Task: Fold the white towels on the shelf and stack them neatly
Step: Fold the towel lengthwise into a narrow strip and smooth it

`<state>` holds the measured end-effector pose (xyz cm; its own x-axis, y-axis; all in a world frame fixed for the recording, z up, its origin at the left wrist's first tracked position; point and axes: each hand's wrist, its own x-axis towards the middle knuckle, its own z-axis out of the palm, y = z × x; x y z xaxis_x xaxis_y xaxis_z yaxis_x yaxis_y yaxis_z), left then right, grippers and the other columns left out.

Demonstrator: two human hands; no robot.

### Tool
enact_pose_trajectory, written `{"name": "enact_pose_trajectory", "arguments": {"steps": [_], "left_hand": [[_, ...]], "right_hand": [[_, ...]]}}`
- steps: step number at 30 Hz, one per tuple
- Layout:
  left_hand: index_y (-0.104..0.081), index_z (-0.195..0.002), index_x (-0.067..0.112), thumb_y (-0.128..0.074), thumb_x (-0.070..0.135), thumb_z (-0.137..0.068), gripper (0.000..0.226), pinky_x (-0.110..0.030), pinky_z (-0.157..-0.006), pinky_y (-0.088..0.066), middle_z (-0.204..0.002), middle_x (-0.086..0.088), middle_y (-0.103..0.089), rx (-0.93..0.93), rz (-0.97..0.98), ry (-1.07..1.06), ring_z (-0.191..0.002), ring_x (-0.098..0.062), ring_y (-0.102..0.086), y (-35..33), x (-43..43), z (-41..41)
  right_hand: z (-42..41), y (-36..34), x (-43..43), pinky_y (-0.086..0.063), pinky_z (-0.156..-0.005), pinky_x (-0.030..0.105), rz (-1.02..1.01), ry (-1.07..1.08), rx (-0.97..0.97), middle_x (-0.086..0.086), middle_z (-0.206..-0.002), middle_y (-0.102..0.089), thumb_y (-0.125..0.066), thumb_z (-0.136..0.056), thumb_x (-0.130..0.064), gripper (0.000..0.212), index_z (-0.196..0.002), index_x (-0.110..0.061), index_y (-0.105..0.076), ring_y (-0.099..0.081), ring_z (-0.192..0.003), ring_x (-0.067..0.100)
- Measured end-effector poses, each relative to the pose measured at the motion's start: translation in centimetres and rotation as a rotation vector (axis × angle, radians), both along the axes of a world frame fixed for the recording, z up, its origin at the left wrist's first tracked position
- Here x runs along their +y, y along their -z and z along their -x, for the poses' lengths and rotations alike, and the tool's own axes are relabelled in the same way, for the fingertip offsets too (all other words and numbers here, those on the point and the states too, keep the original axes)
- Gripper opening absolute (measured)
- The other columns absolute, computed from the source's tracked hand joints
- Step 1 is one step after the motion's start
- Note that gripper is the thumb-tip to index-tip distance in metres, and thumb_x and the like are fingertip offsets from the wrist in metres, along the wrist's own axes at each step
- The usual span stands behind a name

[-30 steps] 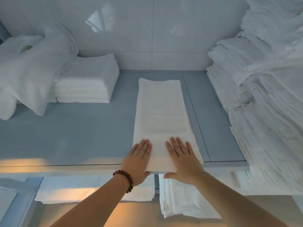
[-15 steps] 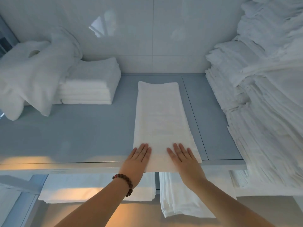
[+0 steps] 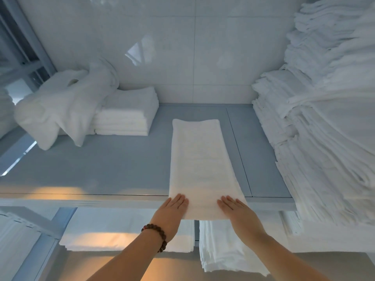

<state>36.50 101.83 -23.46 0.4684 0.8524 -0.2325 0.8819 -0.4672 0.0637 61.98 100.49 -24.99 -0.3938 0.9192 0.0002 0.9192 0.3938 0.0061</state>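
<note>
Fingers (image 3: 179, 200): straight, together, pressed flat on towel (image 3: 197, 159), gripping nothing.
Left hand (image 3: 172, 211): near left corner, 7 o'clock.
Right hand (image 3: 239, 213): near right corner, 5 o'clock.
Towel: white, smooth, folded into long narrow strip, lying 6 to 12 o'clock on shelf (image 3: 101, 165), near end overhanging edge.
Folded stack (image 3: 129, 116): 10 o'clock of towel.

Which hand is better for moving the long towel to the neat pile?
Probably the left hand. It and the right hand both press the long towel's near end, but the folded towel stack sits at the shelf's back left, on its side.
</note>
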Motion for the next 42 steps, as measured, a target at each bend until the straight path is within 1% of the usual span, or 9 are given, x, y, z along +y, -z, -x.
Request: {"name": "enact_pose_trajectory", "arguments": {"steps": [2,6,8,11,21,25,31,35,42], "left_hand": [[0.001,-0.15,0.015,-0.028,-0.006,-0.091,0.069,-0.029,-0.118,0.004,-0.159,-0.001,0.004,-0.01,0.038,-0.007,-0.145,-0.012,0.007,-1.0,-0.8,-0.4],[-0.01,-0.15,0.019,-0.027,0.0,-0.096,0.059,-0.023,-0.115,0.003,-0.159,0.002,-0.006,-0.081,0.103,-0.002,-0.145,-0.01,-0.003,-3.1,-2.3,-0.2],[-0.016,-0.15,0.022,-0.026,0.004,-0.099,0.055,-0.021,-0.114,0.0,-0.158,0.004,-0.011,-0.105,0.12,0.0,-0.145,-0.011,-0.009,-4.5,-3.0,0.0],[-0.026,-0.147,0.027,-0.028,0.015,-0.102,0.047,-0.023,-0.114,-0.01,-0.156,0.005,-0.021,-0.159,0.126,-0.053,-0.142,-0.013,-0.02,-6.6,-3.8,0.3],[-0.043,-0.138,0.032,-0.036,0.026,-0.101,0.038,-0.029,-0.11,-0.027,-0.145,0.004,-0.043,-0.306,-0.03,-0.147,-0.132,-0.021,-0.037,-12.0,-6.4,3.6],[-0.052,-0.119,0.025,-0.045,0.027,-0.097,0.022,-0.029,-0.081,-0.048,-0.103,-0.004,-0.064,-0.461,-0.129,-0.143,-0.092,-0.021,-0.058,-13.5,-7.9,5.2],[-0.055,-0.098,0.021,-0.05,0.03,-0.095,0.011,-0.021,-0.055,-0.038,-0.074,0.004,-0.061,-0.59,-0.252,-0.088,-0.066,-0.015,-0.053,-14.8,-10.6,7.1],[-0.061,-0.091,0.022,-0.053,0.038,-0.091,0.018,-0.022,-0.064,-0.035,-0.074,0.013,-0.06,-0.655,-0.411,-0.069,-0.067,-0.012,-0.052,-15.6,-10.9,8.0],[-0.064,-0.097,0.016,-0.051,0.04,-0.087,0.029,-0.028,-0.07,-0.038,-0.081,0.0,-0.069,-0.708,-0.577,-0.154,-0.072,-0.024,-0.06,-16.7,-5.9,7.9]], "right_hand": [[-0.2,-0.2,-1.0,-0.051,-0.087,0.027,0.041,0.021,-0.002,-0.003,-0.113,-0.069,-0.081,-0.033,0.008,0.082,-0.109,-0.02,-0.07,-0.067,-0.101,0.011],[-0.2,-1.6,-3.5,-0.05,-0.078,0.016,0.072,0.108,0.05,-0.011,-0.108,-0.07,-0.088,-0.022,-0.002,0.086,-0.103,-0.027,-0.073,-0.068,-0.091,0.004],[0.0,-2.9,-4.8,-0.046,-0.092,0.02,0.088,0.127,0.121,-0.009,-0.131,-0.057,-0.083,-0.051,0.0,0.081,-0.124,-0.026,-0.061,-0.06,-0.113,0.009],[-0.1,-4.0,-5.8,-0.022,-0.113,0.026,0.157,0.122,0.178,-0.009,-0.155,-0.023,-0.036,-0.092,0.002,0.065,-0.148,-0.026,-0.022,-0.027,-0.141,0.016],[1.8,-10.2,-6.9,-0.044,-0.095,0.03,-0.03,0.227,0.436,-0.004,-0.131,-0.056,-0.042,-0.093,-0.006,0.042,-0.131,-0.021,-0.051,-0.055,-0.115,0.019],[3.3,-12.1,-8.2,-0.052,-0.072,0.037,-0.161,0.253,0.51,0.003,-0.103,-0.066,-0.048,-0.089,-0.001,0.034,-0.116,-0.018,-0.058,-0.062,-0.084,0.024],[4.7,-13.0,-11.8,-0.051,-0.065,0.029,-0.346,0.158,0.543,0.004,-0.096,-0.069,-0.059,-0.08,0.011,0.035,-0.106,-0.012,-0.066,-0.065,-0.078,0.023],[5.2,-14.1,-12.7,-0.048,-0.066,0.024,-0.407,0.162,0.568,0.001,-0.098,-0.066,-0.058,-0.082,0.009,0.033,-0.106,-0.012,-0.067,-0.062,-0.077,0.021],[5.9,-16.5,-7.6,-0.04,-0.071,0.024,-0.396,0.252,0.612,0.006,-0.101,-0.066,-0.042,-0.084,-0.008,0.034,-0.109,-0.012,-0.065,-0.061,-0.087,0.027]]}}
